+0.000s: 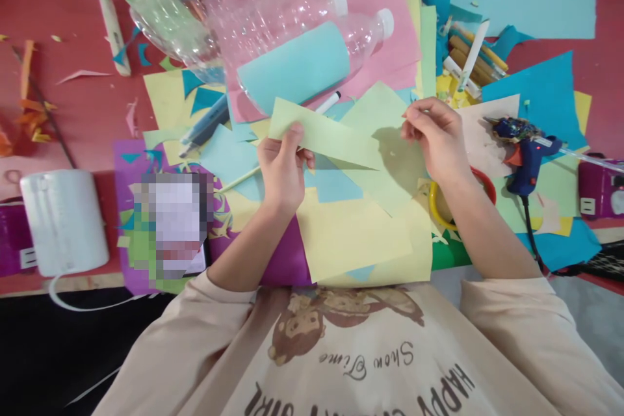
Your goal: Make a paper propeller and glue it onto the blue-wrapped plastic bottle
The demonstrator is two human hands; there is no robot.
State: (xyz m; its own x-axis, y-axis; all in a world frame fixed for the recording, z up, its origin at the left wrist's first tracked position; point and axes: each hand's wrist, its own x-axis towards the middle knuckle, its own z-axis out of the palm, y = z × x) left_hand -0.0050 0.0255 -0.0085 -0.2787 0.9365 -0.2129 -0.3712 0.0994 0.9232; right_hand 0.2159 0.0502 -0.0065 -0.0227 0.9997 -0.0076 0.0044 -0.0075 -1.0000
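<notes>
My left hand (283, 172) pinches a pale green paper strip (326, 140) near its left end, thumb on top. The strip's free end points right, above the cluttered sheets. To the right of it, apart from the strip, my right hand (439, 136) is raised with thumb and fingers pressed together; whatever may be between them is too small to make out. A pale green sheet (375, 107) lies below and between both hands. Under my right wrist sit red-and-yellow ring handles (433, 205), partly covered by the forearm. A plastic bottle wrapped in light blue paper (297, 65) lies just beyond my left hand.
More clear bottles (253, 19) lie at the back left. On the right, a blue glue gun (524, 162) rests with its cord toward me. Pens (475, 52) and paper scraps lie behind it. A phone (195, 263), partly pixelated, and a white device (63, 221) are left.
</notes>
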